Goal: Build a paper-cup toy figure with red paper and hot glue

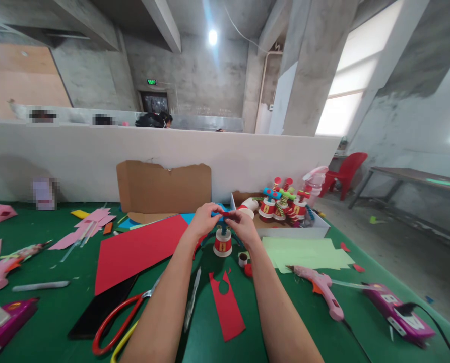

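Observation:
A paper-cup figure [222, 244] with a red band, dark blue coiled arms and a blue top stands upright on the green table. At the height of its top, my left hand [205, 220] and my right hand [243, 225] meet with closed fingertips. Between them they pinch a small red paper piece [225, 214], held against or just in front of the blue top; I cannot tell if it touches. Below lie a red paper strip [228, 312] with a round cut-out, a small white roll [243, 259] and a red round piece [248, 270].
Similar finished figures [281, 205] stand in a white box [293, 232] at the back right. A pink glue gun [323, 287] lies right, near green paper [308, 252]. To the left are red card [141, 247], scissors [115, 322], a pen [192, 297] and another glue gun [1, 269].

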The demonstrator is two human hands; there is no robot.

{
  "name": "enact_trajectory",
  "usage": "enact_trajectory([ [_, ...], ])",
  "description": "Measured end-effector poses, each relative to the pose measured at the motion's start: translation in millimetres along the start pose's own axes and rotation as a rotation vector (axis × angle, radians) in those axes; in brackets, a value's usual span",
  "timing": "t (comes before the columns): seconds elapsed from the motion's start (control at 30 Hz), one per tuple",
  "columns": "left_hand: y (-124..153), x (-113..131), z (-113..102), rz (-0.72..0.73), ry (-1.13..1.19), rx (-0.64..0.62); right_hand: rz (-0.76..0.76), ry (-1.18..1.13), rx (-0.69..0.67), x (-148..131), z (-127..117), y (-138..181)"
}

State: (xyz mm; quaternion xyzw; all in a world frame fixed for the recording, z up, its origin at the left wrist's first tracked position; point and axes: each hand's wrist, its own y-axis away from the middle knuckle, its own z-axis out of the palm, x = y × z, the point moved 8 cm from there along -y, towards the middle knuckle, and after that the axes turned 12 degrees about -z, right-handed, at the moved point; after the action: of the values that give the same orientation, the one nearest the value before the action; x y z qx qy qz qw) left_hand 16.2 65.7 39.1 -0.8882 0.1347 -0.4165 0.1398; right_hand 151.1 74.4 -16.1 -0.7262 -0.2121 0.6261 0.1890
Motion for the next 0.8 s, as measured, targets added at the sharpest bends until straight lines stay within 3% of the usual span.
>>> enact_trajectory([
  [0.8, 0.1, -0.9, 0.5, 0.017, 0.034, -0.001, 0.021, -0.025, 0.006, -1.4, 0.7, 0.6],
])
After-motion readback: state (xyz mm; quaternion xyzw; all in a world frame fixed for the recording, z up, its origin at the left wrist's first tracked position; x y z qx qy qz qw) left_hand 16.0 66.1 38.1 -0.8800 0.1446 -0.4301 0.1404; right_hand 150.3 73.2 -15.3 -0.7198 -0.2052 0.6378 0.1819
